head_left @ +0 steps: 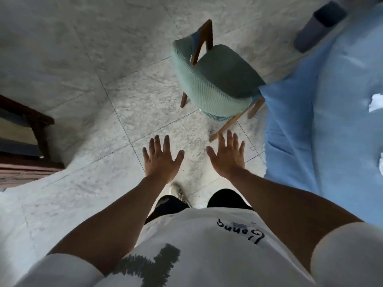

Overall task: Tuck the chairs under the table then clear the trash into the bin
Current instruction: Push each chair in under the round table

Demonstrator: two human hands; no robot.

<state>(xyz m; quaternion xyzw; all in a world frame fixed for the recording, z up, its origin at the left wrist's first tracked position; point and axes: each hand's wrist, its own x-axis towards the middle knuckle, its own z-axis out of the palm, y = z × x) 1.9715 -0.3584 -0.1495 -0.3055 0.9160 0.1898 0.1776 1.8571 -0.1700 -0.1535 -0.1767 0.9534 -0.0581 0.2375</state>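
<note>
A green upholstered chair (215, 79) with wooden legs stands on the tiled floor, its seat partly under the edge of a table draped in a blue cloth (323, 125). My left hand (160, 158) and my right hand (228, 156) are stretched out in front of me, fingers spread and straight, holding nothing. Both hover short of the chair's curved back, apart from it. White pieces of trash (376, 103) lie on the cloth at the right edge. A grey-blue bin (319, 25) stands beyond the table at the top right.
Dark wooden furniture (31, 133) stands at the left edge. Open tiled floor (103, 59) spreads to the left of and behind the chair. My feet are right below my hands.
</note>
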